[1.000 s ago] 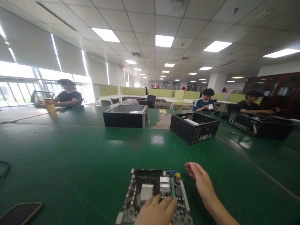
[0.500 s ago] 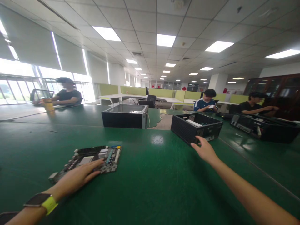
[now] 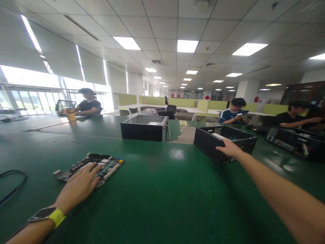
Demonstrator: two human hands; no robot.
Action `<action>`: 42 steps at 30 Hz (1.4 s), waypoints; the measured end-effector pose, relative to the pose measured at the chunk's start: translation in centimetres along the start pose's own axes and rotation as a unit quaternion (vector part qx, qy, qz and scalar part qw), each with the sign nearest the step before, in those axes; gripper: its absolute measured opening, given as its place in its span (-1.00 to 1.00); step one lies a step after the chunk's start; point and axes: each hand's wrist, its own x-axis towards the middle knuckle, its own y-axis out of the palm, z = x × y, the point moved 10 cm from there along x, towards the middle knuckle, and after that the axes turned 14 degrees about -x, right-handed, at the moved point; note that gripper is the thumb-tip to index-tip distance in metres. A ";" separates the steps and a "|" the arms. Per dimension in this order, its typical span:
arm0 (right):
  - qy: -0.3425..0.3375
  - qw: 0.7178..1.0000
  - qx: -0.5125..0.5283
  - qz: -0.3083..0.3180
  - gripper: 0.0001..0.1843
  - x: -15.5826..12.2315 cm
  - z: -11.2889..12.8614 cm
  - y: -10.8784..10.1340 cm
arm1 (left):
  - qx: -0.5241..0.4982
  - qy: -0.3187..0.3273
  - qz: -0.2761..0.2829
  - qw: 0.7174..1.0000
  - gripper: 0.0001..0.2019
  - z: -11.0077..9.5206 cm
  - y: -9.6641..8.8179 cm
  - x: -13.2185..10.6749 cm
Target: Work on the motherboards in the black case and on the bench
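Left hand (image 3: 79,183): open, spread over board (image 3: 108,168), eight o'clock, perhaps steadying it. Right hand (image 3: 231,149): gripping case (image 3: 207,144), four o'clock, apparently for purchase.

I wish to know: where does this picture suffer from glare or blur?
Head view: the windows burn out to white in places; head view: a bright patch shines on the green table; head view: the circuit board's small parts look soft.

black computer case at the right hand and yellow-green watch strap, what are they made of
Black computer case: probably painted metal, matt, given thin straight walls; plastic possible. Yellow-green watch strap: likely smooth silicone, from its even colour and curve.
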 end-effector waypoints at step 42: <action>-0.249 0.960 -0.121 0.039 -0.69 -19.9 12.4 -13.4 | -0.315 0.454 0.294 0.780 -0.70 -41.8 -12.8 -6.7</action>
